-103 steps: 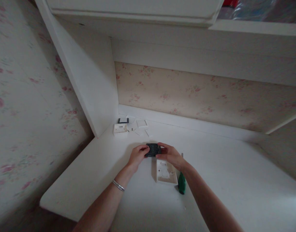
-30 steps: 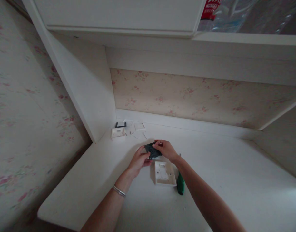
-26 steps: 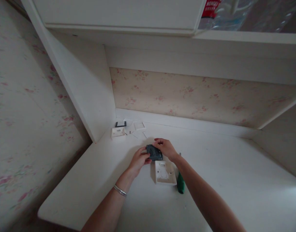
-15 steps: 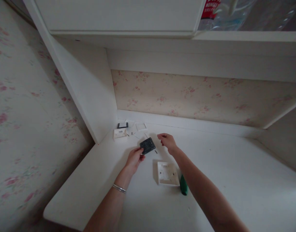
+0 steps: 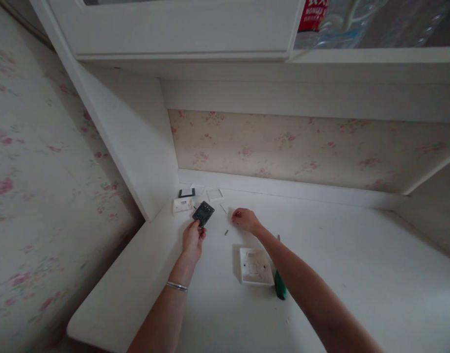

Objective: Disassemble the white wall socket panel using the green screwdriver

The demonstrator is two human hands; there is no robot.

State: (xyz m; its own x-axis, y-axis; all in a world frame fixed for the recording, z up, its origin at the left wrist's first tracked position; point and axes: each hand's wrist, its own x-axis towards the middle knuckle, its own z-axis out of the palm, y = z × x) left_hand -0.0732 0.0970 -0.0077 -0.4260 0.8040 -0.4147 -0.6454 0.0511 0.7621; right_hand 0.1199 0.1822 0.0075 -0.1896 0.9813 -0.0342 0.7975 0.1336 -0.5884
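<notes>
Between the thumb and fingers of my left hand (image 5: 193,239) is a dark rectangular wall-plate module (image 5: 204,214), tilted above the table. My right hand (image 5: 244,219) is just to its right, low over the surface with the fingers curled in; whatever they hold, if anything, is hidden. A small screw-like piece (image 5: 226,232) lies between the two hands. Nearer to me is a white square back box (image 5: 256,282), its hollow side up. Beside it, partly covered by my right forearm, lies a screwdriver with a green handle (image 5: 280,288).
At the back left are a small white housing (image 5: 183,205), a black frame piece (image 5: 187,192) and a thin white frame (image 5: 215,195). A cabinet panel (image 5: 144,147) rises on the left. Overhead, a shelf (image 5: 372,55) holds clear plastic bottles (image 5: 342,29).
My left hand has carried the dark module left and turned it. My right hand has moved slightly left and down, its fingers more curled. The small screw-like piece lies farther left.
</notes>
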